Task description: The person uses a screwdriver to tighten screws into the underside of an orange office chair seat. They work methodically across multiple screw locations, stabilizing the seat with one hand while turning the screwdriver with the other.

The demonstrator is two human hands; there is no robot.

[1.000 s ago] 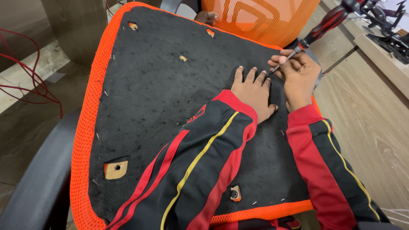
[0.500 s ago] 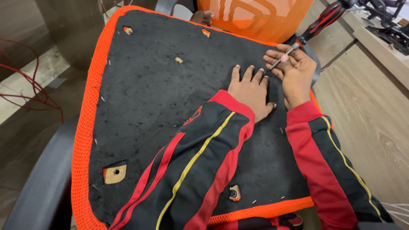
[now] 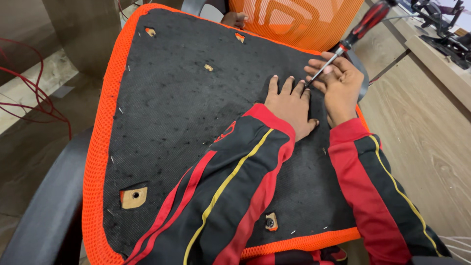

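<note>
One upturned chair seat (image 3: 162, 122): black fabric underside, orange mesh border all round, lying across a black armrest (image 3: 44, 206). Five cut-outs in the fabric show pale wood: three small ones (image 3: 209, 67) toward the far edge, one larger square (image 3: 133, 197) near the left corner, and one (image 3: 270, 222) at the near edge with a dark bolt in it. One screwdriver (image 3: 360, 24), red-and-black handle, slim metal shaft, slanting down to the seat. The right hand (image 3: 338, 83) is clenched round its shaft, with the tip set on the fabric just beside the left fingertips. The left hand (image 3: 290, 105) holds nothing; it lies flat, fingers spread, pressing on the fabric. Two sleeves, black with red and yellow stripes. One orange mesh chair back (image 3: 299, 22) beyond. One bunch of red wire (image 3: 34, 98) on the floor to the left.
</note>
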